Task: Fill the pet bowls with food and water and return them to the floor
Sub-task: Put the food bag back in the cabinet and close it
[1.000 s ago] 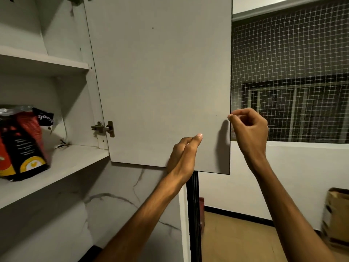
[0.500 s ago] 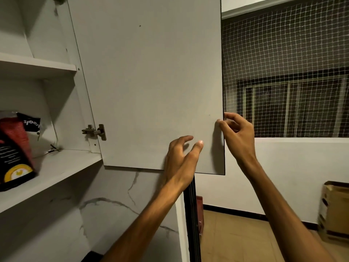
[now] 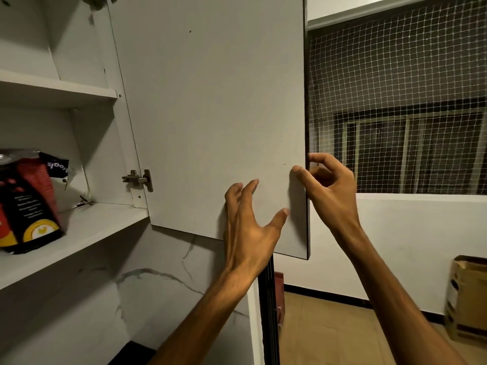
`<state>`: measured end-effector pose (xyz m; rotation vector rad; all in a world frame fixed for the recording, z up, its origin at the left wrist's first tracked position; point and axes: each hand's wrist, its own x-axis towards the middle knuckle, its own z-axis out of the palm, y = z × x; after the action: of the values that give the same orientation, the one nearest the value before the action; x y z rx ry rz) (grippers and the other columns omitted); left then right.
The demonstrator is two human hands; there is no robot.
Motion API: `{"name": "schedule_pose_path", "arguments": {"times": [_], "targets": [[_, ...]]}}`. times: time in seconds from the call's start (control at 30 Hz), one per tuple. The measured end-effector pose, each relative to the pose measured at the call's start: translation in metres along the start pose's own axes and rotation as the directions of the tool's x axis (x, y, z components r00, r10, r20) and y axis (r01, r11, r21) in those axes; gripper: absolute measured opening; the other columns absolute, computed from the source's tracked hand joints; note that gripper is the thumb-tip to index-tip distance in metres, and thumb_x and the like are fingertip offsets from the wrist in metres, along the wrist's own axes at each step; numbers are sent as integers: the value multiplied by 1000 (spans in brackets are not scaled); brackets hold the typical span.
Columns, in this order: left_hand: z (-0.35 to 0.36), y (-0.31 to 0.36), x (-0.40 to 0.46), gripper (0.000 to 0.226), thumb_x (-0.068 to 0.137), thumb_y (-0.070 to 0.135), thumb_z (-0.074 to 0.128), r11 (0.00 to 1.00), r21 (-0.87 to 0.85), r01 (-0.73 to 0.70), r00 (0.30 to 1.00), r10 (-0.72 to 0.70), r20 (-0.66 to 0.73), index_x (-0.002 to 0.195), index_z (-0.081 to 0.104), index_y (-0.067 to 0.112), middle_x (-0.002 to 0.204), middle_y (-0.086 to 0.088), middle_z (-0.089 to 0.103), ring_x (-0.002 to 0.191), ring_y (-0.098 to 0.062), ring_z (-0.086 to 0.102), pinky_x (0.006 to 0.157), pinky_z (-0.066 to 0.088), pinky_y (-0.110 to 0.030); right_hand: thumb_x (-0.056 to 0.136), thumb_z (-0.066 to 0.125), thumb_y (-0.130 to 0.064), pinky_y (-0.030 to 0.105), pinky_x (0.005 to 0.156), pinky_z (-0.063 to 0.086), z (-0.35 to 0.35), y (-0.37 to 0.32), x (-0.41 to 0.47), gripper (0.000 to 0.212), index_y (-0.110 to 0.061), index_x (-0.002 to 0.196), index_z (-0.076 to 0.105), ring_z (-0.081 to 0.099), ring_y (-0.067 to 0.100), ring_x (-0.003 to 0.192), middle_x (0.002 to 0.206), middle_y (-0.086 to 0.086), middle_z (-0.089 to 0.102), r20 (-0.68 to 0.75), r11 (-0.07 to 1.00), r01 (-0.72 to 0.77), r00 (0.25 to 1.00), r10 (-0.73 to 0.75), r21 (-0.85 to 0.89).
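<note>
Food bag (image 3: 25, 198): one seen, glossy red-black-yellow, crinkled, upright on the lower shelf (image 3: 87, 230) at far left; its left side is cut off by the frame and the print is mostly unreadable. No bowls are in view.

One cabinet door (image 3: 210, 114) is swung open: flat, matte grey panel, dark edge band, top cut off. Two white shelves are seen, both cut at left. One netted window (image 3: 395, 114) is covered by a white square mesh. One cardboard box (image 3: 469, 299) at far right is partly cut off.

Right hand (image 3: 329, 191): the door's free edge is pinched, thumb on the inner face, fingers curled behind. Left hand (image 3: 250, 227): fingers spread, relaxed, nothing held; contact with the panel cannot be told.

One metal hinge (image 3: 138, 179) is visible; a second at the top is barely seen.
</note>
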<state>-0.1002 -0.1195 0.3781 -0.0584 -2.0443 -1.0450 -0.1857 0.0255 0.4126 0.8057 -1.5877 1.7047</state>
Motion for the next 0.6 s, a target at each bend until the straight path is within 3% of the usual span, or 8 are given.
{"name": "schedule_pose_path", "arguments": {"times": [0.1, 0.23, 0.3, 0.37, 0.43, 0.6], "targets": [[-8, 1, -5, 79, 86, 50, 77, 1000, 3, -8, 999, 8, -44, 155, 41, 33, 163, 9, 22, 148, -10, 31, 105, 41, -24, 95, 76, -30, 45, 67, 59, -1, -16, -5, 23, -27, 115, 68, 67, 31, 73, 76, 13, 67, 55, 1000, 14, 998, -15, 25], [-25, 0, -14, 80, 81, 57, 73, 998, -56, -17, 995, 11, -95, 152, 42, 37, 162, 12, 26, 147, -10, 35, 107, 42, -26, 90, 72, -40, 39, 66, 62, 4, -35, -11, 33, -22, 118, 70, 71, 37, 88, 91, 19, 72, 129, 996, 55, 990, -64, 71], [-34, -1, -19, 80, 79, 61, 70, 996, -87, -29, 994, 19, -110, 150, 44, 38, 159, 14, 29, 145, -9, 37, 107, 41, -24, 91, 69, -37, 41, 76, 64, 9, -45, -14, 29, -23, 116, 73, 71, 33, 96, 102, 13, 75, 166, 990, 81, 981, -100, 116], [-43, -2, -24, 78, 78, 63, 69, 994, -107, -32, 993, 19, -116, 148, 45, 40, 156, 16, 32, 143, -6, 39, 104, 39, -15, 91, 68, -36, 33, 80, 63, 16, -54, -17, 23, -29, 112, 74, 73, 22, 101, 106, -4, 77, 201, 982, 93, 971, -126, 167], [-52, -2, -29, 74, 78, 63, 69, 992, -124, -27, 993, 13, -117, 145, 46, 44, 154, 18, 34, 139, -1, 40, 100, 39, -11, 89, 68, -38, 32, 83, 62, 23, -62, -21, 21, -32, 108, 74, 73, 19, 103, 106, -10, 77, 220, 974, 87, 966, -134, 208], [-74, -3, -39, 63, 79, 62, 69, 980, -196, -15, 992, -10, -126, 137, 45, 53, 149, 23, 39, 129, 20, 39, 111, 42, -23, 91, 71, -35, 59, 85, 60, 36, -76, -30, 23, -20, 107, 78, 70, 38, 98, 102, 19, 73, 223, 955, 95, 961, -161, 282]]}}
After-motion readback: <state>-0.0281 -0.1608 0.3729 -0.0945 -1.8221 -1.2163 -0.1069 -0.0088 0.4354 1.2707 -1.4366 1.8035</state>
